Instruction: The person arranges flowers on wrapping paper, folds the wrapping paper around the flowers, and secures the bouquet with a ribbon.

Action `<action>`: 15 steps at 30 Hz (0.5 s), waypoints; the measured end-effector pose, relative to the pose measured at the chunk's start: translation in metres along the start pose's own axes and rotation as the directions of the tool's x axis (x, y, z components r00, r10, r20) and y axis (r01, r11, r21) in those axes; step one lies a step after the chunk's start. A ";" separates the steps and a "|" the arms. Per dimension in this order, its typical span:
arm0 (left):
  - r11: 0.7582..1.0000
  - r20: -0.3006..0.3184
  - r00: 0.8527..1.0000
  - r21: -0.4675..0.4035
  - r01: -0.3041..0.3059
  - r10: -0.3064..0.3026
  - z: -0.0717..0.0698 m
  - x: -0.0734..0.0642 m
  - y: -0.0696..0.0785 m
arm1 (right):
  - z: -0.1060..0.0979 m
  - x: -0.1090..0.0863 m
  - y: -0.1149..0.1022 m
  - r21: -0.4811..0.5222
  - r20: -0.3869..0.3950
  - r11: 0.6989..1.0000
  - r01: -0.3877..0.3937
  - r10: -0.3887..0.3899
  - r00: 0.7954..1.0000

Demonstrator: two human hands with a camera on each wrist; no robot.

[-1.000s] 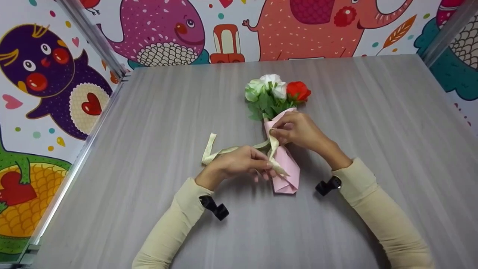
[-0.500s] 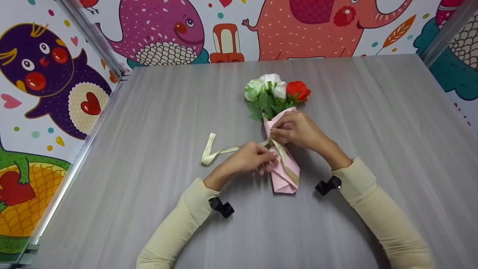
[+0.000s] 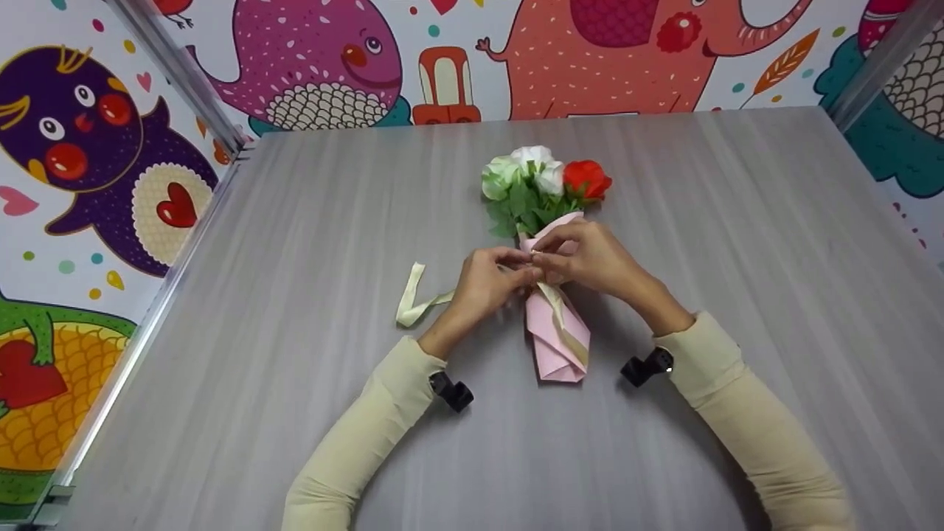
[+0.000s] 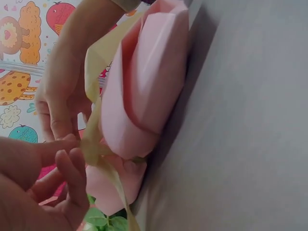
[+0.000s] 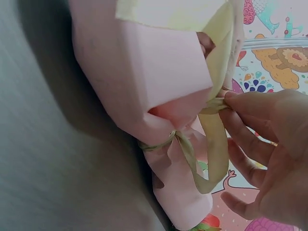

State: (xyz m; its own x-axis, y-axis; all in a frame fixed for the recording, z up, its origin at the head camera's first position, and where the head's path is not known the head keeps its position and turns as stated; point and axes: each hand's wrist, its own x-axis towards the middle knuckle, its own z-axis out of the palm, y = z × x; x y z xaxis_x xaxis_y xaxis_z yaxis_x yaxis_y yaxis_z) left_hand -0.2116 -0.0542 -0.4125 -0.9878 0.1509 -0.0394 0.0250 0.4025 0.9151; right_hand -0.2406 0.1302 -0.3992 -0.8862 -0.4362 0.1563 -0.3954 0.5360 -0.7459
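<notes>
A bouquet of white, pale green and red flowers (image 3: 587, 180) lies on the table, its stems wrapped in pink paper (image 3: 557, 343). Cream ribbon (image 3: 428, 306) circles the wrap's narrow middle; one tail lies across the paper, the other on the table to the left. My right hand (image 3: 594, 258) pinches the ribbon between thumb and fingers above the wrap, and a loop hangs below in the right wrist view. My left hand (image 3: 483, 284) has its fingertips at the ribbon, close against the right fingertips. Whether they pinch it is unclear.
The grey wood-grain table (image 3: 332, 214) extends around the bouquet. Metal frame bars and printed cartoon panels (image 3: 324, 66) border it at the back and sides. A small black camera sits on each cuff.
My left hand has let the ribbon's tail drop onto the pink paper, then moved up and forward to the right fingertips. My right hand has stayed in place, pinching the ribbon.
</notes>
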 end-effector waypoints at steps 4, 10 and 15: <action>1.000 0.000 1.000 -0.001 -0.003 0.003 0.002 0.004 0.003 | -0.003 0.000 -0.001 0.007 -0.004 1.000 0.001 -0.001 1.000; 0.998 -0.017 0.999 -0.041 0.039 -0.040 0.004 0.008 0.003 | -0.008 -0.002 -0.005 0.012 -0.011 1.000 0.022 -0.022 1.000; 0.993 -0.016 0.995 -0.074 0.092 -0.094 0.004 0.009 0.001 | -0.022 -0.009 -0.015 -0.109 0.049 0.994 -0.020 0.026 0.998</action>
State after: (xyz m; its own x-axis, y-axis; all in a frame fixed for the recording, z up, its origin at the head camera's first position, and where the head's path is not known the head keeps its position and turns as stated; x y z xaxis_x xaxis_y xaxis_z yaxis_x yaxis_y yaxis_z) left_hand -0.2203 -0.0485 -0.4139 -0.9881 0.0981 -0.1185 -0.0777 0.3466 0.9348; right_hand -0.2319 0.1416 -0.3751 -0.8832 -0.4571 0.1052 -0.4012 0.6201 -0.6742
